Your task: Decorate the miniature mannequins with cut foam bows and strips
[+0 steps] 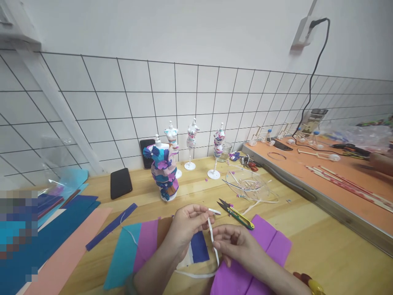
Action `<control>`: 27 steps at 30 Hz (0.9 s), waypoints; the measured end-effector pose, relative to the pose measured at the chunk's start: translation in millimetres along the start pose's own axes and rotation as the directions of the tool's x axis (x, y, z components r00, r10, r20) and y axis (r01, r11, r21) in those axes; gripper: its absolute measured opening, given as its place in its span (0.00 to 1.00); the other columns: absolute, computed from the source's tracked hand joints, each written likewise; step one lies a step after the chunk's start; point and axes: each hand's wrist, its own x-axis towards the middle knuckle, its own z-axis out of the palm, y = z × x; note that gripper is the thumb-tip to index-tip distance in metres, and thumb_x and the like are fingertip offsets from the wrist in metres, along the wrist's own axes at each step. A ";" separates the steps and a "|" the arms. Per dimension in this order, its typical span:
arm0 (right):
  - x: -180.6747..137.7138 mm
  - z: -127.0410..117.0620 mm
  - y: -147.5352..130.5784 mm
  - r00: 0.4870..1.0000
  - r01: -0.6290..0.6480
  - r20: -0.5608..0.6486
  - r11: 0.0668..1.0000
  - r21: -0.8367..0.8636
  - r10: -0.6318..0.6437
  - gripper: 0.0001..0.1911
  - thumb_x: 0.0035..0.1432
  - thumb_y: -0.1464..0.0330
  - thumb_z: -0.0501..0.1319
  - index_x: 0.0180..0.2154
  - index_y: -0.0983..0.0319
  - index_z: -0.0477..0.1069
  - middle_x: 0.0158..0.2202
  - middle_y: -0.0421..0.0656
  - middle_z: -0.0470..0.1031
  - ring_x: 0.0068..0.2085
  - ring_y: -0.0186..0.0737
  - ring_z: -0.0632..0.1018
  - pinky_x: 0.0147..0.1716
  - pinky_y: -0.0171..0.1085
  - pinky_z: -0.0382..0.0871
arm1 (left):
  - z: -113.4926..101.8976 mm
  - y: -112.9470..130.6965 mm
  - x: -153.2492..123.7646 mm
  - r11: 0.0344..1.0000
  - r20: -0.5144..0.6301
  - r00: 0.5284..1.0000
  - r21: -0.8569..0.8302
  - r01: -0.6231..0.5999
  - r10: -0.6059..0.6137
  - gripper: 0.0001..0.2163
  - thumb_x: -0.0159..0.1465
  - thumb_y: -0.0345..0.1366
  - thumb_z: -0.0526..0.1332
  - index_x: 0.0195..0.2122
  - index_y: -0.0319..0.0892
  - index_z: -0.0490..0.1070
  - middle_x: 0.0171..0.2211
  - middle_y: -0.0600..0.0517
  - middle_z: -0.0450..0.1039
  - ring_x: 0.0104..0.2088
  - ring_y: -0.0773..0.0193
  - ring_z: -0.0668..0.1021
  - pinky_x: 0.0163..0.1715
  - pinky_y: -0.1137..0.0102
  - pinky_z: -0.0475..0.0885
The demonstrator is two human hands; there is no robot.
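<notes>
A narrow white ribbon (pixel 211 231) runs between my two hands and loops down to the table below them. My left hand (pixel 192 223) pinches its upper end between thumb and fingers. Lower and to the right, my right hand (pixel 235 246) is closed on the same ribbon with thumb and forefinger. Under my left arm lie teal, mauve, brown and dark blue sheets (pixel 123 250), partly hidden. Folded purple material (pixel 272 235) lies beneath and beyond my right hand. Yellow-green thread snips (pixel 238 215) rest just past my hands.
A small dress form (pixel 164 172) wears colourful ruffles; several barer mini mannequins (pixel 190 141) stand behind it. A phone (pixel 120 183) lies at left near coloured sheets (pixel 70 225). A clear round dish (pixel 248 184) holds scraps. At right, an orange work surface (pixel 334 180) carries sticks and another person's hand (pixel 380 162).
</notes>
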 end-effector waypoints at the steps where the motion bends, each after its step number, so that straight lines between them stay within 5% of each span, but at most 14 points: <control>1: -0.1 0.1 -0.5 1.000 0.009 0.001 1.000 -0.006 -0.009 0.16 0.46 0.58 0.66 0.31 0.64 0.74 0.20 0.37 0.68 0.16 0.25 0.65 0.16 0.27 0.61 | 0.6 -0.4 -0.1 1.000 0.001 1.000 0.010 0.000 0.000 0.10 0.48 0.34 0.68 0.30 0.36 0.72 0.32 0.45 0.77 0.32 0.63 0.77 0.36 0.67 0.71; 10: -5.0 -0.2 -10.3 0.999 0.040 -0.015 0.997 -0.071 -0.041 0.14 0.48 0.59 0.65 0.30 0.63 0.74 0.19 0.37 0.67 0.18 0.28 0.67 0.19 0.30 0.63 | 0.5 -2.1 0.0 0.999 0.107 0.994 0.034 0.008 -0.012 0.13 0.54 0.39 0.64 0.36 0.34 0.74 0.36 0.41 0.77 0.36 0.58 0.78 0.40 0.64 0.70; 18: -6.8 -1.8 -9.7 0.995 0.080 -0.055 0.995 -0.057 -0.083 0.11 0.48 0.60 0.65 0.30 0.62 0.74 0.19 0.37 0.68 0.18 0.28 0.67 0.19 0.30 0.64 | 1.6 4.4 -3.8 0.997 0.163 0.986 0.074 0.014 -0.026 0.24 0.54 0.37 0.64 0.51 0.36 0.66 0.40 0.41 0.76 0.39 0.56 0.78 0.42 0.61 0.69; 27: -8.6 -4.8 -13.5 0.974 0.134 -0.170 0.986 -0.103 -0.150 0.10 0.47 0.60 0.66 0.27 0.62 0.76 0.19 0.38 0.70 0.17 0.28 0.66 0.17 0.30 0.62 | 10.6 9.0 -12.5 0.953 0.262 0.964 0.276 -0.121 0.046 0.13 0.48 0.33 0.67 0.35 0.35 0.76 0.37 0.41 0.78 0.39 0.53 0.78 0.41 0.63 0.70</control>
